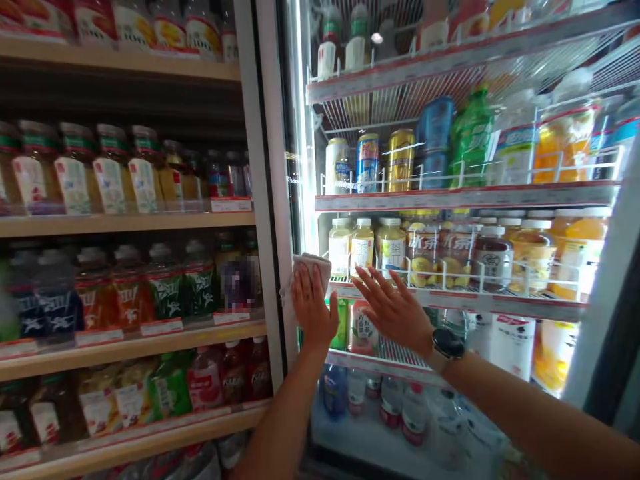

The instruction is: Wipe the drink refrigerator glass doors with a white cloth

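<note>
A pale folded cloth lies under my left hand, which presses it flat against the left edge of the lit drinks fridge. Part of the cloth shows past the fingertips, and a loose corner hangs on the left. My right hand is spread with its fingers stretched out and holds nothing. It is in front of the fridge's middle shelves, seemingly against the glass, though contact is hard to make out. A dark watch sits on my right wrist. Behind that hand are white-capped tea bottles.
Wooden shelves full of bottled drinks stand to the left, divided from the fridge by an upright post. Inside the fridge, wire racks carry cans and bottles. Several more bottles stand at the bottom.
</note>
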{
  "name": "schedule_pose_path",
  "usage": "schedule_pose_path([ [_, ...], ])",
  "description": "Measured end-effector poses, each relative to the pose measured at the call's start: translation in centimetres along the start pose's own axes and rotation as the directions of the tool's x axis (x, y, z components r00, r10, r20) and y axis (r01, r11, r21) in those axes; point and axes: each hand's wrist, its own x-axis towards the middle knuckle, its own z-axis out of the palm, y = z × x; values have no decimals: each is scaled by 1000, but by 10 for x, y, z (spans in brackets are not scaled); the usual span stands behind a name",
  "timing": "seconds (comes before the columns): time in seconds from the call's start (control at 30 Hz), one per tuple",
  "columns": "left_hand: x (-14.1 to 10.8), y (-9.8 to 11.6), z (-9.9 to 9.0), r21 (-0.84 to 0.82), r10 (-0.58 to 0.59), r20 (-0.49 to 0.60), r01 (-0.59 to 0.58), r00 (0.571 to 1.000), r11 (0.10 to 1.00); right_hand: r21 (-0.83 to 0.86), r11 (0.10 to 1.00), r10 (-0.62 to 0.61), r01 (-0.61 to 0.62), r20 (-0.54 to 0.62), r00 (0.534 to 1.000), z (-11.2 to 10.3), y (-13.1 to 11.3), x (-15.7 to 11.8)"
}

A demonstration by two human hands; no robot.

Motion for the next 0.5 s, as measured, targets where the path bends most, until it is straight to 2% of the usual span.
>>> schedule_pose_path([
  [0.13, -77, 20, -5, 32, -42, 113, 38, 993, 999, -16, 1000, 6, -6, -5, 1000, 1, 1, 1],
  [0.2, -115, 27, -14, 68, 9, 202, -24, 979, 997, -20, 1000, 13, -13, -1, 1000, 0, 0, 1],
  [0.27, -135, 26, -24, 84, 115, 274, -143, 955, 986, -21, 1000, 19, -19, -1, 1000, 0, 0, 1],
  [0.3, -136, 23, -27, 83, 167, 291, -199, 942, 976, -22, 1000, 20, -20, -2, 1000, 0, 0, 1],
  [0.37, -114, 11, -31, 80, 251, 277, -282, 928, 956, -25, 999, 21, -21, -4, 1000, 0, 0, 1],
  [0.5, -12, -15, -25, 95, 372, 133, -385, 919, 918, -38, 999, 20, -20, -5, 1000, 0, -1, 2],
])
